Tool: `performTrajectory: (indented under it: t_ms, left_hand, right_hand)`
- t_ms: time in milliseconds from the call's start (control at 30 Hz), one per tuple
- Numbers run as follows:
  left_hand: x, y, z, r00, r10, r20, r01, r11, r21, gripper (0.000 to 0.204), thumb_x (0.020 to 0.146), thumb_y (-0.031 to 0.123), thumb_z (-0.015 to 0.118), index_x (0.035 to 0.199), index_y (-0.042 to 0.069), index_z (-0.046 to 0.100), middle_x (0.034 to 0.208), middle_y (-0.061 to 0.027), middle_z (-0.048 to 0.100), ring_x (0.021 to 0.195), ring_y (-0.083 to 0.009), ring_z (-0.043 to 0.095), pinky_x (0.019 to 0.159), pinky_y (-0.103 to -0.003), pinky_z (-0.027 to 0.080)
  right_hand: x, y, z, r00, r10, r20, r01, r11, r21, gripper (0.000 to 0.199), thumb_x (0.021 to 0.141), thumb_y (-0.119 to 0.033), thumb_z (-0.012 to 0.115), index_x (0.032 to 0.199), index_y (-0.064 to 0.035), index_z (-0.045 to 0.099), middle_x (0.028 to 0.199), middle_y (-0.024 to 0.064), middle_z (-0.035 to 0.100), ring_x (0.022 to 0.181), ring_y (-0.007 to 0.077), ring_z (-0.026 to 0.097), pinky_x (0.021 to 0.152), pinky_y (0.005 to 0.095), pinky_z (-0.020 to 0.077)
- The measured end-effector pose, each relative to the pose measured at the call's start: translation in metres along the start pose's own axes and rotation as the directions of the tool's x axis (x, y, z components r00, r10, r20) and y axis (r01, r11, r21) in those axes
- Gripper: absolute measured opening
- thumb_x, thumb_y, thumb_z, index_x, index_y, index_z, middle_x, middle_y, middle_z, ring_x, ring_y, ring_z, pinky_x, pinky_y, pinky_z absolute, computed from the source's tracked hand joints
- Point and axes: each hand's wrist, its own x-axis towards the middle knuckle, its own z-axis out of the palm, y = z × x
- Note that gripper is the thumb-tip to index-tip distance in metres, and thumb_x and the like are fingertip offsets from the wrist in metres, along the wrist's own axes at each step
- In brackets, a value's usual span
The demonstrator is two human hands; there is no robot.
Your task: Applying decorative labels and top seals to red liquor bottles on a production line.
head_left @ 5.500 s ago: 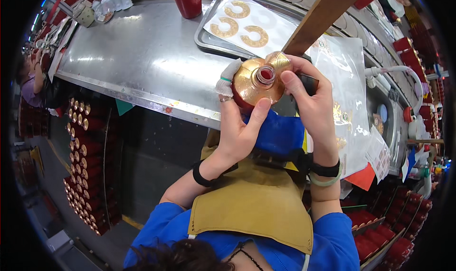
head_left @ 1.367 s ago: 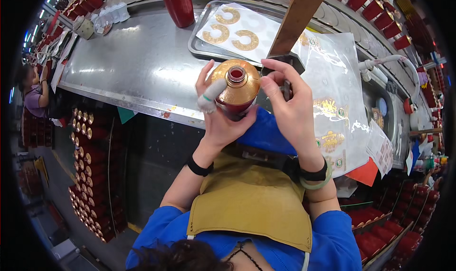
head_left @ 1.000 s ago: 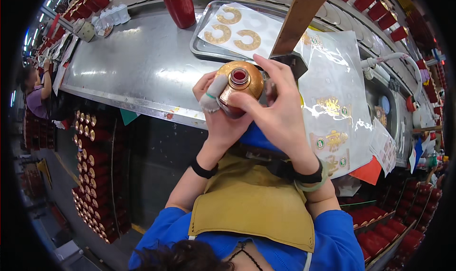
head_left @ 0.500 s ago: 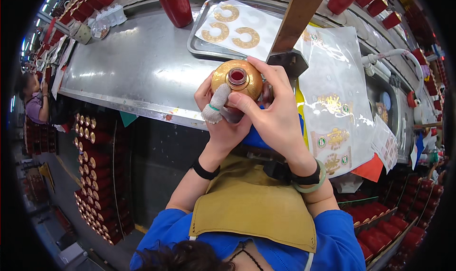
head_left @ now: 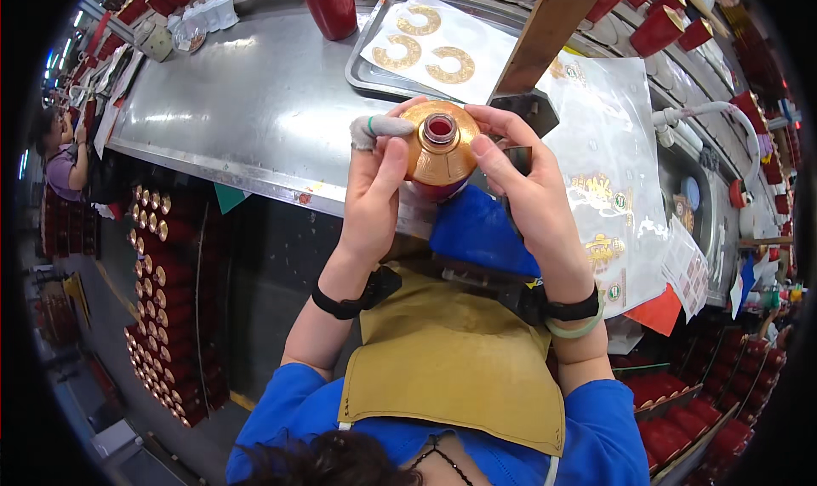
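Between my two hands I hold a red bottle with a gold shoulder [head_left: 438, 162], its uncapped round mouth facing up toward me. My left hand [head_left: 374, 167] grips the bottle's left side, thumb on the gold shoulder; a grey cloth cot with a green band covers one finger. On the right side, my right hand [head_left: 528, 171] presses its thumb and fingers against the gold shoulder. Just beyond the bottle lies a metal tray [head_left: 364, 65] bearing a white sheet [head_left: 489, 39] with several gold C-shaped decals [head_left: 449, 65].
A wooden post [head_left: 545, 26] rises right of the tray. Clear plastic sheets with gold prints [head_left: 608, 120] cover the bench's right side. A red bottle [head_left: 329, 8] stands at the back of the metal bench [head_left: 230, 103]. Racks of red bottles [head_left: 157, 290] stand lower left; another person [head_left: 66, 158] works far left.
My left hand has shifted from under the bottle to its left side, its covered finger now on the far left of the shoulder. The bottle has moved slightly right, with its mouth still up.
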Motion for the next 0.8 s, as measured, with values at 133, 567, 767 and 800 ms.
performTrajectory:
  t_ms: [133,567,767,800]
  left_hand:
    - [0.003,0.008,0.008,0.996,-0.089,0.011,0.089,0.995,0.04,0.048,0.106,0.012,0.057,0.151,0.003,0.042,0.148,-0.0116,0.053,0.137,-0.0198,0.051,0.117,-0.038,0.039]
    - [0.006,0.013,0.002,0.987,-0.148,0.057,0.148,0.989,0.008,0.059,0.098,0.005,0.069,0.149,0.005,0.04,0.149,-0.0117,0.049,0.138,-0.0225,0.05,0.117,-0.04,0.041]
    - [0.008,0.017,0.004,0.982,-0.186,0.042,0.184,0.982,0.037,0.062,0.096,0.004,0.072,0.149,0.005,0.04,0.147,-0.0122,0.049,0.138,-0.0226,0.05,0.117,-0.04,0.041]
    - [0.008,0.018,0.005,0.98,-0.191,0.051,0.189,0.981,0.047,0.062,0.096,0.004,0.072,0.149,0.005,0.041,0.146,-0.0123,0.05,0.137,-0.0226,0.051,0.116,-0.039,0.042]
  right_hand:
    - [0.002,0.007,0.006,1.0,-0.013,-0.014,0.013,1.0,-0.016,0.046,0.095,-0.02,0.077,0.135,-0.003,0.06,0.119,-0.0007,0.064,0.078,0.0018,0.045,0.077,0.0203,0.0437]
    - [0.005,0.004,0.004,0.999,-0.047,0.019,0.049,0.997,-0.064,0.049,0.091,-0.02,0.081,0.132,-0.002,0.061,0.122,0.0012,0.064,0.102,0.0078,0.053,0.09,0.0242,0.0452]
    - [0.005,0.001,0.003,0.999,-0.024,0.027,0.026,0.997,-0.074,0.052,0.088,-0.02,0.083,0.132,-0.0022,0.061,0.115,-0.0002,0.064,0.088,0.0045,0.052,0.081,0.0225,0.0463]
    - [0.005,0.0,0.003,0.999,-0.028,0.029,0.031,0.996,-0.09,0.053,0.087,-0.02,0.083,0.132,-0.0022,0.061,0.114,-0.0006,0.064,0.085,0.0039,0.05,0.078,0.0218,0.0459]
